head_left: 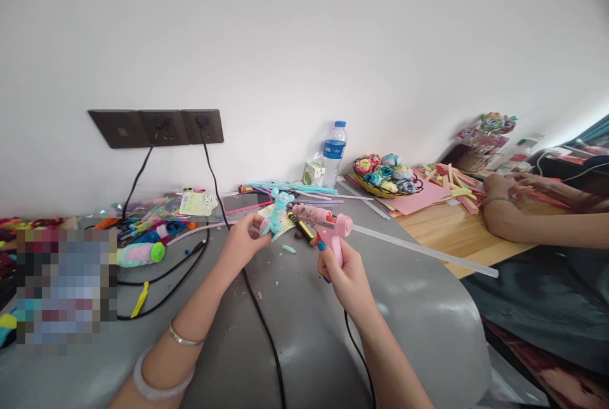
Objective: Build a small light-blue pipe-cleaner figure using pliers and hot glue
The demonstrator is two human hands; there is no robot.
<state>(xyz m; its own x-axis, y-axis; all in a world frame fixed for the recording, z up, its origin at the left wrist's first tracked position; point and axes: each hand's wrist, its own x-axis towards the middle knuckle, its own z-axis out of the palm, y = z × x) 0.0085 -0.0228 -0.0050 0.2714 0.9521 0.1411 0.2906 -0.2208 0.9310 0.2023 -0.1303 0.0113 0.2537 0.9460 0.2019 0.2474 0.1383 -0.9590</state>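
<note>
From the head camera, a yellow basket [375, 191] at the back of the grey table [419, 307] holds rolled fabric flowers [387, 174] in pink, teal and blue; a water bottle [334, 152] beside it stands upright with its blue cap on. The left hand [242, 241] pinches a small teal pipe-cleaner figure [276, 212], fuzzy and upright, above the table's middle. The right hand [345, 272] grips the handle of a pink glue gun [328, 225], whose nozzle points toward the figure, with a clear glue stick [423, 250] trailing out behind. A co-worker's arm [533, 222] rests on the wooden table to the right.
</note>
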